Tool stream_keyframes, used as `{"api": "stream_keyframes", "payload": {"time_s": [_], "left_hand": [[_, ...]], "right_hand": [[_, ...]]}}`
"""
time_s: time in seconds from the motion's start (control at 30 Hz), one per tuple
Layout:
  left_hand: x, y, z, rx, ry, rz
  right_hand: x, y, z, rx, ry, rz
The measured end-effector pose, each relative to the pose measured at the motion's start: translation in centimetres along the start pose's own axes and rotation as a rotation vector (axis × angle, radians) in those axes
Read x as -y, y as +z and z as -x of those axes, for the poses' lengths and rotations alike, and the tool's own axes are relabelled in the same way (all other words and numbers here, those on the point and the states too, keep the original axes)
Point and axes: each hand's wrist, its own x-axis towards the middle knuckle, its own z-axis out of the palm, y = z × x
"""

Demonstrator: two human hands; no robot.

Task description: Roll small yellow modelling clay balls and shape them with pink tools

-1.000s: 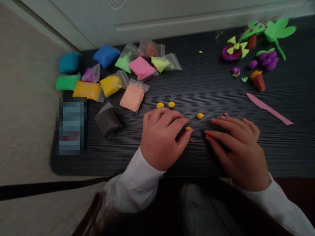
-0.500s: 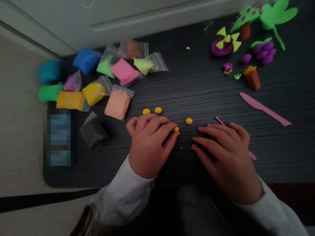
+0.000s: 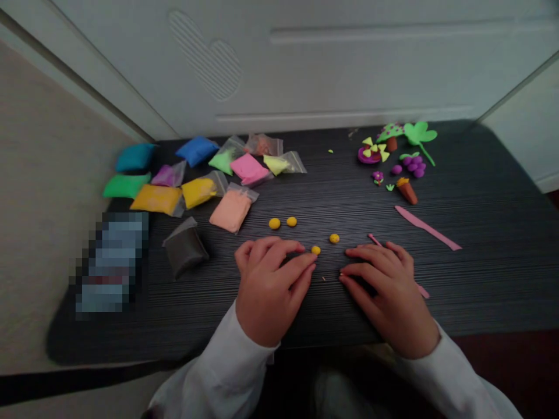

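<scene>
My left hand (image 3: 275,291) rests low over the dark table, fingers loosely bent. Against its index fingertip sits a small yellow clay ball (image 3: 315,250), not gripped. My right hand (image 3: 388,291) pinches a tiny pale piece (image 3: 342,274) between thumb and index finger; its exact kind is too small to tell. Between and beyond the hands lies a speckled yellow clay ball (image 3: 334,238). Two plain yellow balls, one (image 3: 274,223) left of the other (image 3: 292,222), lie past my left fingers. A thin pink modelling tool (image 3: 423,291) is partly hidden under my right hand.
Bags of coloured clay, including a peach one (image 3: 231,209) and a dark one (image 3: 186,250), lie left. A blurred phone (image 3: 113,262) is at the left edge. A pink clay knife (image 3: 428,228) lies right, below finished clay figures such as purple grapes (image 3: 414,166).
The view has tilted up, showing more of the wall. The yellow ball between my left thumb and index finger now sits just beyond the index fingertip. My right hand keeps its pinch.
</scene>
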Motion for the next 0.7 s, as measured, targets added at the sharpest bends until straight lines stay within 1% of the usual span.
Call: {"api": "stream_keyframes", "payload": {"time_s": [0.17,0.33,0.5,0.57,0.63,0.7], "left_hand": [[-0.6,0.7,1.2,0.058,0.073,0.026],[-1.2,1.5,0.9,0.079,0.045,-0.026],[-2.0,1.9,0.8,0.081,0.087,-0.055],[-1.4,1.4,1.0,0.043,0.06,-0.019],[0.0,0.3,1.4,-0.03,-0.042,0.026],[1.8,-1.1,1.7,-0.07,-0.126,0.001]], "right_hand": [[-0.2,0.2,-0.1,-0.014,-0.025,0.022],[-0.1,0.2,-0.1,-0.014,-0.015,0.029],[-0.3,0.3,0.0,-0.029,-0.032,0.019],[-0.5,0.3,0.0,-0.031,-0.04,0.019],[-0.6,0.3,0.0,-0.025,-0.043,0.023],[-0.6,0.3,0.0,-0.017,-0.041,0.03]]}}
